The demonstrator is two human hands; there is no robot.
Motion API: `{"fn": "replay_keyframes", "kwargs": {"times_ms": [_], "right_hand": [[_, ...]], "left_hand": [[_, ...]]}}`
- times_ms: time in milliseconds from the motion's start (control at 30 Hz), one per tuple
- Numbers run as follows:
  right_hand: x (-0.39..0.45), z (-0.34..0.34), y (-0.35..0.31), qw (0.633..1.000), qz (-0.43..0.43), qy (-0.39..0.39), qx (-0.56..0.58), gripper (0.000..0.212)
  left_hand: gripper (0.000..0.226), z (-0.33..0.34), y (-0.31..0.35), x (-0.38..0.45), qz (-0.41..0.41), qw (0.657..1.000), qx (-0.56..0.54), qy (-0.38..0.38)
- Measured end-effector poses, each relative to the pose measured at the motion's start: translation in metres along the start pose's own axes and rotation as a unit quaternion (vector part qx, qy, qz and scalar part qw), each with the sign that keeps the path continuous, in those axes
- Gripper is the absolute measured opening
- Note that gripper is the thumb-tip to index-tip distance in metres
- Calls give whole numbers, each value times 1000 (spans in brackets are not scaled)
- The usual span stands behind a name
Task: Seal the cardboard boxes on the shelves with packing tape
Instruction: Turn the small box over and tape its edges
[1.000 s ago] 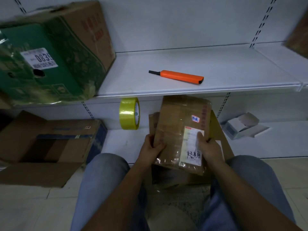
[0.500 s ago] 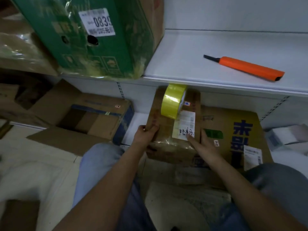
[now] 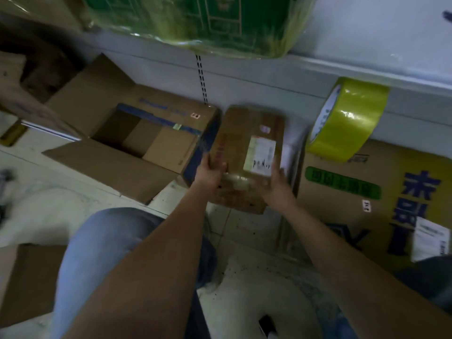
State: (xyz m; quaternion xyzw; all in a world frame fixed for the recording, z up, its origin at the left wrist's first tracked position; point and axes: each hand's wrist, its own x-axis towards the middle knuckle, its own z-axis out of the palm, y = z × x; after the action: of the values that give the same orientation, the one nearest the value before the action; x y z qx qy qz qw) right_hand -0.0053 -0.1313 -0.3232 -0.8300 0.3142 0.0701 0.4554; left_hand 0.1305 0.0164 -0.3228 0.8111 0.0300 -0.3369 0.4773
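Both hands (image 3: 212,172) gripping small box (image 3: 244,152) edges — open box (image 3: 151,143) just left

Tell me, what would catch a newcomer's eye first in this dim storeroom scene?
Probably the bright yellow tape roll, standing on edge at the right, atop a big printed carton just under the shelf edge. Next, in the middle, the small brown parcel with a white label, gripped by the left hand and right hand. To its left an open cardboard box gapes with its flaps spread.
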Motion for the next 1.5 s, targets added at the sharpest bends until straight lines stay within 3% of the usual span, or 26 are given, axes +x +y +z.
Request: {"fn": "replay_keyframes", "kwargs": {"times_ms": [67, 233, 367, 467, 567, 700, 733, 800, 900, 1067, 1200, 1367, 1433, 1467, 1500], "right_hand": [[-2, 15, 24, 996, -1, -45, -77, 94], [7, 18, 40, 995, 9, 45, -91, 77], [13, -5, 36, 986, 42, 24, -160, 78], [2, -16, 23, 980, 49, 41, -191, 72], [-28, -27, 6, 978, -25, 82, -189, 59], [-91, -54, -32, 959, -168, 104, -202, 22], [-109, -63, -45, 950, -184, 129, -218, 24], [-144, -80, -70, 924, -207, 195, -254, 31], [-191, -103, -90, 884, -247, 312, -247, 29], [-236, -134, -102, 839, -299, 414, -189, 18], [-245, -134, -118, 853, -286, 414, -136, 23], [-217, -98, -134, 899, -307, 275, -147, 41], [-202, -80, -140, 911, -308, 220, -162, 46], [-194, -70, -143, 917, -303, 197, -166, 47], [-185, -58, -143, 925, -294, 174, -168, 49]], "left_hand": [[75, 11, -15, 12, -10, 997, 77, -10], [88, 25, -34, 55, 36, 995, 77, -45], [82, 36, -9, 28, 54, 992, 112, -28], [86, 36, 11, 11, 33, 978, 205, 12], [73, 27, 48, -14, 118, 969, 203, 70], [28, -1, 94, -60, 284, 943, 145, 93], [20, -8, 103, -76, 310, 936, 126, 107], [24, -14, 123, -115, 339, 931, 82, 109], [15, -6, 151, -163, 381, 923, 16, 52], [11, 20, 178, -222, 297, 945, -117, -67], [14, 16, 173, -242, 231, 954, -147, -126], [18, -50, 129, -222, 136, 980, -146, -16], [28, -86, 100, -201, 65, 972, -221, 41], [28, -105, 87, -189, 23, 965, -247, 86], [28, -122, 73, -174, -12, 968, -203, 145]]}}
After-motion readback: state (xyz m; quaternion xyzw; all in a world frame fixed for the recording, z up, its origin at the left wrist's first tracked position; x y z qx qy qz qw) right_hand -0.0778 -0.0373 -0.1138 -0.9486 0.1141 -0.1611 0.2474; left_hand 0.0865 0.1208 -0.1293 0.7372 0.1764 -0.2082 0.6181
